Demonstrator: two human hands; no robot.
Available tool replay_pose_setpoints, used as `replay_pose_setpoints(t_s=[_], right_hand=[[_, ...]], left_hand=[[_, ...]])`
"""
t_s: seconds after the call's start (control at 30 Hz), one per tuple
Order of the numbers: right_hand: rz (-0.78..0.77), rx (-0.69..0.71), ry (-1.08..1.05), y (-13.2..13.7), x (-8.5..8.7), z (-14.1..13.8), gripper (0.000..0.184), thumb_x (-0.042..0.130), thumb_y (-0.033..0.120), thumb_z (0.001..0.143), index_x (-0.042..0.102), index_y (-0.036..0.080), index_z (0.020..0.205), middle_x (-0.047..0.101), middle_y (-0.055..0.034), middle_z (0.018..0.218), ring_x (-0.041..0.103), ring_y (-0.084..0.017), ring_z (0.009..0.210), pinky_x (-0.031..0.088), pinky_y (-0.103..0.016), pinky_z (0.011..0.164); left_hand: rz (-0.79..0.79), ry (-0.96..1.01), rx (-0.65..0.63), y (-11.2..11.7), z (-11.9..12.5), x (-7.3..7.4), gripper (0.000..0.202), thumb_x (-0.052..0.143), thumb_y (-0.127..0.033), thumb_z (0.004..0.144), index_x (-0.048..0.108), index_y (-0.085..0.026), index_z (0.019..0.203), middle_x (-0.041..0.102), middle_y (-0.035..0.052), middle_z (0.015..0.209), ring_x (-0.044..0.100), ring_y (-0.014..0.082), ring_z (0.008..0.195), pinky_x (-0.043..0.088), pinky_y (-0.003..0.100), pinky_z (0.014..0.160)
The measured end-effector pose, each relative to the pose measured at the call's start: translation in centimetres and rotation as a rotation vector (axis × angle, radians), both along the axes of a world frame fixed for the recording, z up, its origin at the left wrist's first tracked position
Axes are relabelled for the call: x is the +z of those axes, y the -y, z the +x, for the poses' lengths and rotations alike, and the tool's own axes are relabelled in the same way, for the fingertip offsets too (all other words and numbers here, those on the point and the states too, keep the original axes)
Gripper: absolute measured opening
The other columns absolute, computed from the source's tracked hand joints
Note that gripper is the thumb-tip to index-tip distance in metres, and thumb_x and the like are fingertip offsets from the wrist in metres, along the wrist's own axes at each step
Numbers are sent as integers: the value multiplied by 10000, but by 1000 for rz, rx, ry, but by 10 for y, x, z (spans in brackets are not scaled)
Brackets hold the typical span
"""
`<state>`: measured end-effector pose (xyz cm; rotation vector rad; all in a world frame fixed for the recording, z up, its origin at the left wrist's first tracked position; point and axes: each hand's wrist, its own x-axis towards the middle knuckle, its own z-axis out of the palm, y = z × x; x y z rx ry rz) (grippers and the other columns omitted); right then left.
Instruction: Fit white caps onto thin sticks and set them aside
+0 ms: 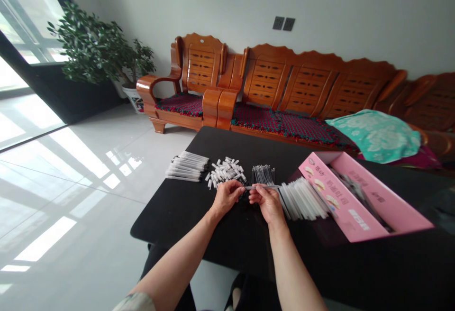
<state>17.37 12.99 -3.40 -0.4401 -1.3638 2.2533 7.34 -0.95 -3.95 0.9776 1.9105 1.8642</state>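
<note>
Two grips | left grip pressed together at thin rod tip | right grip pinching rod | white caps just beyond | tubes beside right

Your black table carries, left to right across its middle: a bundle of white tubes, a loose heap of white caps, a small cluster of clear rods, and a fanned row of translucent sleeves. An open pink cardboard box lies toward the right end, just beside the sleeves.
</note>
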Motion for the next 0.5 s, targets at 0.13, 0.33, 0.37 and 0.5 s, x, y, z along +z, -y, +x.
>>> replay_pose_setpoints(t_s=[0.13,0.33,0.37,0.5], right_hand=[[-5,0,-4,-1,0,0,281,811,349,713,740,132,877,752,-71,696,707,-175,531,589,-239,474],[-6,2,-1,-1,-1,0,278,806,343,720,740,123,875,751,-75,694,704,-174,530,583,-236,464],[-7,3,-1,0,-1,0,281,806,344,720,739,121,877,751,-77,694,704,-175,531,583,-237,465],[-7,5,0,0,-1,0,288,808,347,718,739,120,883,751,-79,697,706,-179,531,584,-241,468]], left_hand=[[44,57,0,0,0,2,383,661,-488,812,643,-133,954,582,-21,596,492,74,429,341,169,407],[-2,15,-9,1,0,5,408,596,-493,861,603,-129,676,478,-42,439,427,59,391,293,163,413],[2,27,-13,1,0,5,391,616,-486,848,605,-129,690,484,-43,444,427,58,390,295,161,412],[21,107,-23,0,0,4,361,685,-484,790,623,-129,795,510,-48,477,440,63,383,311,160,393]])
